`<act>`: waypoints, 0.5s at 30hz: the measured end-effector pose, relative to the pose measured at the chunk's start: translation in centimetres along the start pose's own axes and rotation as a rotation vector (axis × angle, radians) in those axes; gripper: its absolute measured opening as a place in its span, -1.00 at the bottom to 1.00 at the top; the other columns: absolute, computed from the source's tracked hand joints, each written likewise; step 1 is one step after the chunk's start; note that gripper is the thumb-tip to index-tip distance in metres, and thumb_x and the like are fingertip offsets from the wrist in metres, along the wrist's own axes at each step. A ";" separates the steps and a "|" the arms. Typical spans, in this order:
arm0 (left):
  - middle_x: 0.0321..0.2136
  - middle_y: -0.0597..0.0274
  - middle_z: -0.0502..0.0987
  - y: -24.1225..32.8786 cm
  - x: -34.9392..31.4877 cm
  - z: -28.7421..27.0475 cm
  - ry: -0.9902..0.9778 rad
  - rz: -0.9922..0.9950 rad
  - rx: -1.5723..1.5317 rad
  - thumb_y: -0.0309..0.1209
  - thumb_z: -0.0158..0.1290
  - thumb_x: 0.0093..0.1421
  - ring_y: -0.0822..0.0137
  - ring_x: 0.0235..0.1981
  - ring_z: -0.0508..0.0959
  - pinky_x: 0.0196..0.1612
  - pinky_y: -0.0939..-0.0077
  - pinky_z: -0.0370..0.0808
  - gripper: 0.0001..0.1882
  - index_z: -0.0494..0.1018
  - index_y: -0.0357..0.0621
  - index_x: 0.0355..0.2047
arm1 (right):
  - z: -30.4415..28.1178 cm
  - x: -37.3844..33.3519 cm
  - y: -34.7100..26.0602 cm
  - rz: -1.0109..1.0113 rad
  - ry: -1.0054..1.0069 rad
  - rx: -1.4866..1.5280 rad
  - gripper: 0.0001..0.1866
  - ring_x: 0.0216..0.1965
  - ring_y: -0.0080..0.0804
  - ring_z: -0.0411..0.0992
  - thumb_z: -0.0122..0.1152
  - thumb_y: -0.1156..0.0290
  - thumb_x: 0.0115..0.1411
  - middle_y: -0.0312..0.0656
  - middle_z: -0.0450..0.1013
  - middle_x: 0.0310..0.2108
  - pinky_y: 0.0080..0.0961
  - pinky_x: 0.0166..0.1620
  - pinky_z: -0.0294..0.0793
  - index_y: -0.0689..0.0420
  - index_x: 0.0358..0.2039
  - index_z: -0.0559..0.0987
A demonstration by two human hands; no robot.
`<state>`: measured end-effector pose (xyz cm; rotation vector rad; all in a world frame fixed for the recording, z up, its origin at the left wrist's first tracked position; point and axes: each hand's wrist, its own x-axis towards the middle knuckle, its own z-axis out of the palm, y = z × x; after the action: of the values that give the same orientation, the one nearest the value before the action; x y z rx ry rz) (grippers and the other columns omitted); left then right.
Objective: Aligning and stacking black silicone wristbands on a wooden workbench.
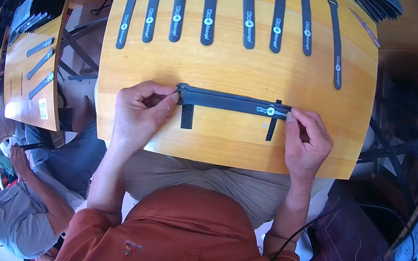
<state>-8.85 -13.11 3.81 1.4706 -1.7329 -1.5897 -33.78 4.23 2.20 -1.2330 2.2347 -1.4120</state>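
Observation:
A dark grey strap (224, 102) with a pale printed logo lies crosswise over the table near me. A second dark edge runs along its far side, so it looks doubled or stacked on another strap. My left hand (142, 107) pinches its left end, where a small loop shows. My right hand (309, 140) pinches the right end, just past the logo. Under the strap, two short black strips stick to or lie on the wood: a wider left strip (187, 117) and a narrower right strip (271, 129).
Several similar straps (210, 12) lie lengthwise in a row across the far side of the wooden table (228, 71). A thin pen-like tool (365, 27) and a strap stack (374, 3) are at the far right. On the left, a co-worker (28, 201) sits by another table (26, 87).

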 end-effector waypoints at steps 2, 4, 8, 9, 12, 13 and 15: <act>-0.55 0.35 0.60 -0.3 0.0 0.1 -0.002 0.003 -0.012 -0.55 0.26 0.27 0.67 -0.56 0.47 -0.50 0.74 0.39 -0.91 0.64 -0.36 -0.28 | -0.2 0.0 0.0 -0.003 -0.004 -0.003 -0.90 -0.49 -0.60 0.47 0.33 0.68 0.18 -0.18 0.57 -0.39 -0.66 -0.46 0.39 0.30 -0.28 0.67; -0.54 0.34 0.61 0.0 0.0 0.2 -0.017 -0.010 -0.020 -0.55 0.26 0.27 0.67 -0.55 0.48 -0.49 0.74 0.40 -0.91 0.65 -0.36 -0.26 | -0.3 0.0 -0.1 0.003 -0.005 -0.006 -0.91 -0.48 -0.61 0.46 0.33 0.68 0.18 -0.18 0.57 -0.39 -0.67 -0.46 0.39 0.31 -0.28 0.67; -0.53 0.34 0.62 -0.1 0.0 0.3 -0.004 -0.010 -0.032 -0.55 0.26 0.26 0.67 -0.53 0.49 -0.47 0.73 0.42 -0.90 0.65 -0.36 -0.25 | -0.2 -0.1 0.0 0.021 -0.004 0.000 -0.91 -0.48 -0.62 0.46 0.33 0.69 0.18 -0.19 0.57 -0.39 -0.67 -0.46 0.38 0.31 -0.29 0.66; -0.53 0.34 0.62 -0.1 -0.1 0.3 -0.005 -0.008 -0.036 -0.55 0.26 0.26 0.66 -0.53 0.49 -0.47 0.73 0.43 -0.90 0.65 -0.36 -0.25 | -0.2 -0.1 -0.1 0.020 -0.006 0.004 -0.91 -0.48 -0.62 0.46 0.33 0.69 0.18 -0.19 0.57 -0.39 -0.67 -0.46 0.38 0.31 -0.29 0.66; -0.52 0.34 0.62 0.0 -0.1 0.1 -0.011 -0.014 -0.031 -0.55 0.26 0.26 0.66 -0.52 0.50 -0.46 0.73 0.43 -0.90 0.65 -0.36 -0.25 | -0.2 0.0 -0.3 0.029 -0.008 -0.006 -0.91 -0.48 -0.62 0.45 0.34 0.69 0.18 -0.18 0.57 -0.39 -0.67 -0.46 0.39 0.31 -0.28 0.67; -0.52 0.35 0.62 0.1 -0.1 0.1 -0.018 -0.022 -0.024 -0.55 0.26 0.26 0.66 -0.53 0.49 -0.46 0.73 0.43 -0.90 0.65 -0.36 -0.25 | -0.2 0.0 -0.3 0.030 -0.014 -0.016 -0.90 -0.48 -0.61 0.46 0.33 0.69 0.17 -0.18 0.57 -0.39 -0.67 -0.46 0.39 0.31 -0.28 0.67; -0.52 0.35 0.62 0.1 -0.1 0.1 -0.017 -0.018 -0.017 -0.55 0.26 0.27 0.66 -0.53 0.49 -0.46 0.73 0.43 -0.90 0.65 -0.36 -0.25 | -0.3 0.0 -0.2 0.032 -0.020 -0.027 -0.90 -0.48 -0.61 0.46 0.33 0.69 0.17 -0.18 0.57 -0.40 -0.67 -0.45 0.40 0.31 -0.28 0.67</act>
<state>-8.94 -13.04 3.88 1.4720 -1.7158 -1.6272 -33.83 4.34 2.51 -1.2087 2.2572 -1.3568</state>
